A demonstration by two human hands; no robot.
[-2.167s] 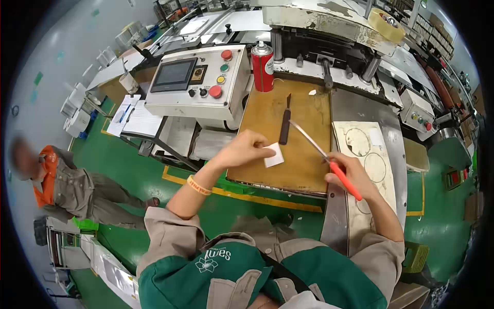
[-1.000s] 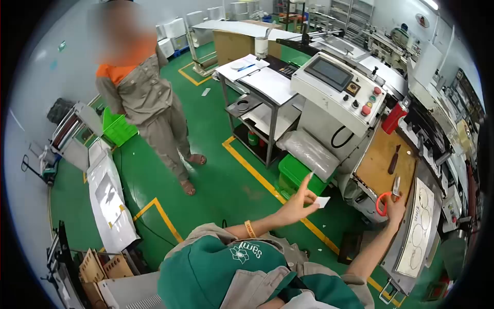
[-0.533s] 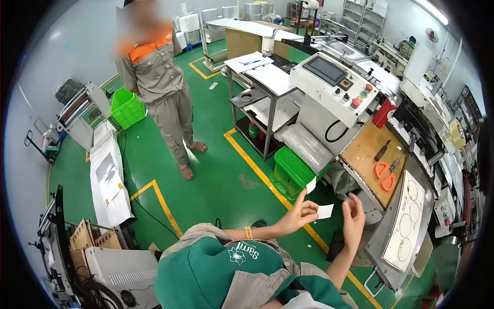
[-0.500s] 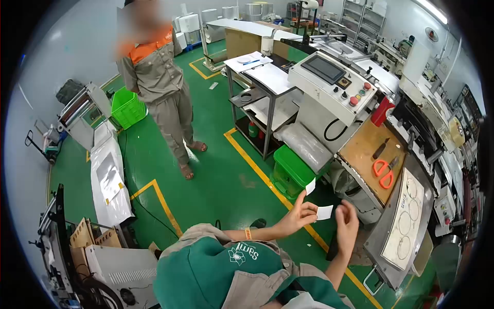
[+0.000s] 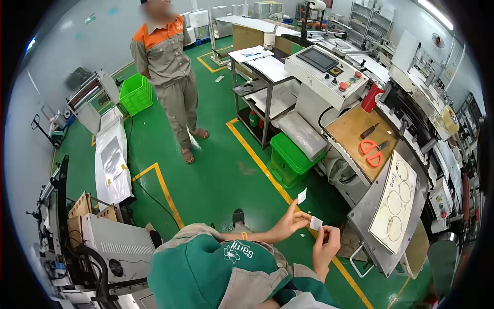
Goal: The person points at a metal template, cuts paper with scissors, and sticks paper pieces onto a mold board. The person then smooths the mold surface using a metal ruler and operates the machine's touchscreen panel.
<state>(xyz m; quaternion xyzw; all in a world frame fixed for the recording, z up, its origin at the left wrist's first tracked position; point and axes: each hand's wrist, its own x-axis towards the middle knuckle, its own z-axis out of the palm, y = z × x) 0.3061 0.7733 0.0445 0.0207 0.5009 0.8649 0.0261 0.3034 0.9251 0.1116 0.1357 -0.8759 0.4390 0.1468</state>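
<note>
My left hand (image 5: 291,225) is in front of my body, its index finger raised with a small white piece (image 5: 302,195) at the tip. A second small white piece (image 5: 315,223), flat like a paper label, spans the gap between my hands. The other fingers of my left hand are curled at its left edge. The thumb and fingers of my right hand (image 5: 326,246) pinch its right side. Whether the pieces are paper or film I cannot tell.
To the right, orange-handled scissors (image 5: 374,153) and a dark-handled tool (image 5: 369,131) lie on a brown board (image 5: 343,125). A metal plate with circular outlines (image 5: 395,203) sits nearer me. A green bin (image 5: 290,162) stands ahead; another person (image 5: 172,72) stands at left.
My right hand, earlier apart with fingers loosely raised, has come left and now pinches the lower white piece. The whole view has shifted slightly.
</note>
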